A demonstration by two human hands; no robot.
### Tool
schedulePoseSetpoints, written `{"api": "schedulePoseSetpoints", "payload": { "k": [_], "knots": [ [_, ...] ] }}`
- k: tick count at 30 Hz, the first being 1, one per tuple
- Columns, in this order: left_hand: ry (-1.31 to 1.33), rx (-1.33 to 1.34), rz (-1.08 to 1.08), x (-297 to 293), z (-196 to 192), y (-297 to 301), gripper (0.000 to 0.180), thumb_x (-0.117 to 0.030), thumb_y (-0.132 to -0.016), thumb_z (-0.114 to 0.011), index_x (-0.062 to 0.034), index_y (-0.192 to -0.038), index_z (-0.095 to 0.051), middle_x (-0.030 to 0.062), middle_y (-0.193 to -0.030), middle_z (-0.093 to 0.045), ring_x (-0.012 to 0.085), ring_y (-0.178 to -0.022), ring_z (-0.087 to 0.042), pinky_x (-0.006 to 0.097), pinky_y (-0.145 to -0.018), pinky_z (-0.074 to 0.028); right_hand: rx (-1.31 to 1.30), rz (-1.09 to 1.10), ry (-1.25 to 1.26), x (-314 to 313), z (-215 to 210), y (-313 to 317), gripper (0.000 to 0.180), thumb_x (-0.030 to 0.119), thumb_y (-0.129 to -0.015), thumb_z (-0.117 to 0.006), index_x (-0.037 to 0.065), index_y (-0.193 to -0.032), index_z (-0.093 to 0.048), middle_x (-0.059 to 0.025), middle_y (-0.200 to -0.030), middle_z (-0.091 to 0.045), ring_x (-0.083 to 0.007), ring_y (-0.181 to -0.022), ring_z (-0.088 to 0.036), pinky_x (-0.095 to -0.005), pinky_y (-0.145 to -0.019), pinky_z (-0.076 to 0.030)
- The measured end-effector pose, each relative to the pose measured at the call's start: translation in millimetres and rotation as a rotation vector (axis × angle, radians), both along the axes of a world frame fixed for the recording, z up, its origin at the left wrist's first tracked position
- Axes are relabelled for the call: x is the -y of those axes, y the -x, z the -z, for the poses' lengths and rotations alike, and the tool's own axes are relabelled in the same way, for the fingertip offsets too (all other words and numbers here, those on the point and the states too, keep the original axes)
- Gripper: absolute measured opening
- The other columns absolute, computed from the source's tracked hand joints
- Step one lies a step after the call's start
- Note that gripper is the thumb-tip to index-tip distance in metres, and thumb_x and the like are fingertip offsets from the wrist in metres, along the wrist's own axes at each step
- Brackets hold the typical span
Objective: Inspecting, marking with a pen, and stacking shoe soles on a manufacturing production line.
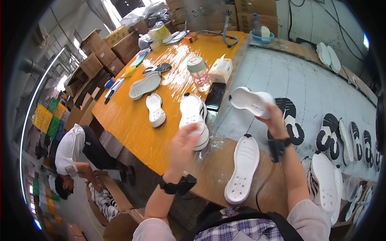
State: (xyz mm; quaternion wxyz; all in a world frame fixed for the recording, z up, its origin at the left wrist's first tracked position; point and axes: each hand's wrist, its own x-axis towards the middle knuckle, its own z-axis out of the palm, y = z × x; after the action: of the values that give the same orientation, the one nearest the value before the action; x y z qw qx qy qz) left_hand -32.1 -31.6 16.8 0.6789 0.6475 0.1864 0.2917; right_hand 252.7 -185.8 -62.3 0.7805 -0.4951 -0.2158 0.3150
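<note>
Right hand: the [274, 121] right hand is clamped on the heel end of a held white shoe sole [250, 101], its fingers wrapped around the edge.
Held sole: raised above the grey work surface [257, 74], tilted, its black-tipped end pointing left.
Left hand: the left hand [185, 145] is blurred, fingers apart, nothing in its grasp; it is in front of a stack of white soles [192, 107], and I cannot tell whether it touches them.
Wrists: each wears a black band carrying a small black device.
Brown board: directly before the person, with 1 white sole [242, 168] lying lengthwise on it.
Orange table: the film-covered orange table [128, 114] bears the stack, 2 pale soles to its left, a black phone [216, 97], a tissue box [220, 71] and a green-lidded jar [197, 72].
Grey surface, right: a row of black-and-white soles [329, 134]; nearer the person, piled white soles [324, 182].
Background, left: a co-worker [71, 150] bends over an open carton of soles.
</note>
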Motion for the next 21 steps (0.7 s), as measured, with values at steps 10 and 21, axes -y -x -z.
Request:
{"api": "schedulePoseSetpoints", "payload": {
  "k": [10, 21],
  "knots": [
    [0.201, 0.354, 0.033, 64.1, -30.4, -19.0, 0.051, -0.004, -0.085, -0.057, -0.0042, -0.13, -0.033, 0.0067, -0.108, -0.051, 0.0106, -0.093, -0.052, 0.022, -0.082, -0.043, -0.217, -0.226, -0.36, 131.3, -17.0, 126.9, 0.079, 0.039, -0.071, -0.065, 0.005, -0.134, -0.033, -0.0131, -0.127, -0.044, -0.0276, -0.119, -0.042, -0.0432, -0.099, -0.035],
    [0.219, 0.27, 0.111, 84.0, -53.8, 9.2, 0.044, -0.037, -0.093, -0.042, 0.0041, -0.099, -0.058, 0.0087, -0.087, -0.063, 0.0125, -0.075, -0.061, 0.023, -0.068, -0.048, 0.461, -0.136, 0.145, 140.1, -19.2, 145.7, 0.061, -0.001, -0.066, -0.067, 0.004, -0.123, -0.046, -0.006, -0.113, -0.054, -0.0153, -0.105, -0.049, -0.027, -0.092, -0.035]
  ]
}}
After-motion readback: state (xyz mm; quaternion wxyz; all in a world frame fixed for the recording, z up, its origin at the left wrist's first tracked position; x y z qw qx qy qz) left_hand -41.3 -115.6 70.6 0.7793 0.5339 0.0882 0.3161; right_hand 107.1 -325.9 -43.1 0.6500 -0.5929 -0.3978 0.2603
